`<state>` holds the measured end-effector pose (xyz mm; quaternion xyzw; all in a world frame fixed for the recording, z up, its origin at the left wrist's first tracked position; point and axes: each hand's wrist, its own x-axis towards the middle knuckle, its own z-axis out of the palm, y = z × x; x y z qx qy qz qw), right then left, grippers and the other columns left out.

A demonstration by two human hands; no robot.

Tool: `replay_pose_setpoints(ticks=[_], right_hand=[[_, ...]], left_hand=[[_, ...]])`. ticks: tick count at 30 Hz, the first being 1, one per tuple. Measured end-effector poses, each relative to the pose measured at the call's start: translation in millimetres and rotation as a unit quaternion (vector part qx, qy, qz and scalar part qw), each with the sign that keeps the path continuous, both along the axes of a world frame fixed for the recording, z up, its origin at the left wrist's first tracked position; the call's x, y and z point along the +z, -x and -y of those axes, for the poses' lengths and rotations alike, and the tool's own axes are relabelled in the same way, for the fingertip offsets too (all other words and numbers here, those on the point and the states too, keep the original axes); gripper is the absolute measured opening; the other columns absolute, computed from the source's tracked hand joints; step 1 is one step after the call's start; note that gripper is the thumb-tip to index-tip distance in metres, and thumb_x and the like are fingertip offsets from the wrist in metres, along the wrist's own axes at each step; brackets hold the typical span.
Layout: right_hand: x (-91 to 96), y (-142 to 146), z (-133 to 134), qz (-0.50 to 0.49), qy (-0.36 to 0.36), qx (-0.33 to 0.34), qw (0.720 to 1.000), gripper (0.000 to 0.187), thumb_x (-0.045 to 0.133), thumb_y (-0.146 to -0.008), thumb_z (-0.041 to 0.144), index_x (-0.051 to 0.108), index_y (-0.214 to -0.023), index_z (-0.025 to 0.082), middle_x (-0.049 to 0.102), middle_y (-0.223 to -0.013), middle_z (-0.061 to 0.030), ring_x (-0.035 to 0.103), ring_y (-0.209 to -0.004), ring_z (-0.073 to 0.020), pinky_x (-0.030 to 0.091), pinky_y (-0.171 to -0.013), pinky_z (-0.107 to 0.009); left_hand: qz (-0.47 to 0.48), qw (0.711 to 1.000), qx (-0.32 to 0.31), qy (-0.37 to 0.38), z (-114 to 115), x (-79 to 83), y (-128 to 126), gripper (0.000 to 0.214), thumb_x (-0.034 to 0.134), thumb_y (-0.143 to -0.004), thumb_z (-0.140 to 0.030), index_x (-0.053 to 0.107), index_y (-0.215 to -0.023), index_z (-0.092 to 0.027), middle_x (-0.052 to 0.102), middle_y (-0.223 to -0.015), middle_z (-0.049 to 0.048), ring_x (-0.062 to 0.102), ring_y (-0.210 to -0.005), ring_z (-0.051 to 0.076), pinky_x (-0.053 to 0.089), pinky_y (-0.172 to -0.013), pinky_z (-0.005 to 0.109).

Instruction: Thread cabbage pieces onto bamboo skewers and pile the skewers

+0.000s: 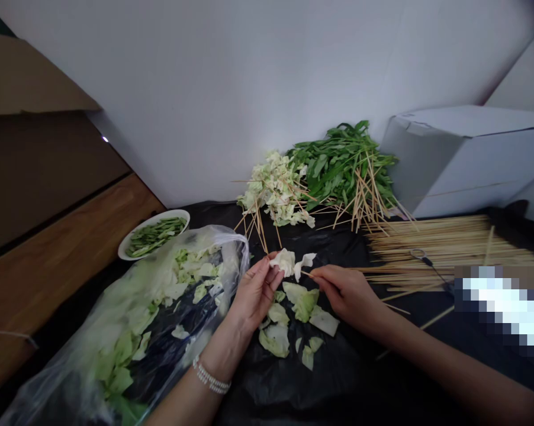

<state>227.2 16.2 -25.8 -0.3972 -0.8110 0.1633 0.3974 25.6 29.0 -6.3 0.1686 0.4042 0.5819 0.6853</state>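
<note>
My left hand (261,290), with a beaded bracelet on its wrist, pinches a pale cabbage piece (285,262). A second white cabbage piece (304,264) sits close to it, near the tip of a wooden skewer (308,274). My right hand (344,290) is closed on that skewer, which points left toward the cabbage. Whether the skewer runs through the left-hand piece is hidden. Loose cabbage leaves (276,340) lie below my hands on black plastic sheeting (267,384). To the left of my left hand, a clear plastic bag (116,302) holds more torn cabbage.
Skewered cabbage (273,183) is piled by the wall, beside skewered leafy greens (338,163). Bare skewers (427,242) lie at right with scissors (420,254) on them. A white bowl (124,251) of green pieces stands left. A white box (480,160) is at back right.
</note>
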Motion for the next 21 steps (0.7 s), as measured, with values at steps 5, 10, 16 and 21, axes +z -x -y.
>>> replay_pose_setpoints(ticks=[5,10,16,21], right_hand=[[-1.6,1.3,2.7,-0.007,-0.024,-0.014,1.0,0.018,0.046,-0.095,0.018,0.064,-0.093,0.018,0.068,-0.082,-0.0042,0.064,-0.075,-0.0161,0.045,-0.069,-0.027],[-0.1,1.1,3.4,-0.008,-0.02,-0.016,1.0,0.017,0.045,-0.095,0.017,0.062,-0.093,0.018,0.066,-0.083,-0.004,0.062,-0.076,-0.0154,0.045,-0.069,-0.027],[12.7,1.9,5.0,-0.009,0.016,0.013,1.0,0.022,0.041,-0.096,0.017,0.059,-0.083,0.02,0.06,-0.069,0.0006,0.057,-0.062,-0.0122,0.041,-0.06,-0.024],[9.5,1.1,5.3,-0.012,0.008,0.006,1.0,0.019,0.044,-0.096,0.019,0.059,-0.085,0.02,0.063,-0.074,-0.0016,0.059,-0.068,-0.0136,0.042,-0.063,-0.025]], left_hand=[[0.001,1.0,-0.015,-0.015,2.6,-0.4,-0.8,0.011,0.07,-0.084,-0.016,0.074,-0.094,-0.014,0.077,-0.09,0.0057,0.072,-0.075,0.011,0.059,-0.074,0.021],[-0.003,1.0,-0.024,-0.016,5.0,-1.1,-0.6,0.012,0.072,-0.082,-0.016,0.074,-0.094,-0.014,0.076,-0.082,0.0046,0.071,-0.072,0.011,0.058,-0.075,0.022],[-0.013,0.999,-0.033,-0.025,6.3,-1.8,-0.2,0.018,0.077,-0.078,-0.019,0.074,-0.094,-0.014,0.077,-0.087,0.0054,0.071,-0.075,0.011,0.058,-0.075,0.022],[-0.029,0.997,-0.052,-0.046,7.8,-1.2,-0.7,0.027,0.084,-0.07,-0.027,0.074,-0.093,-0.015,0.076,-0.085,0.0035,0.07,-0.076,0.011,0.056,-0.077,0.022]])
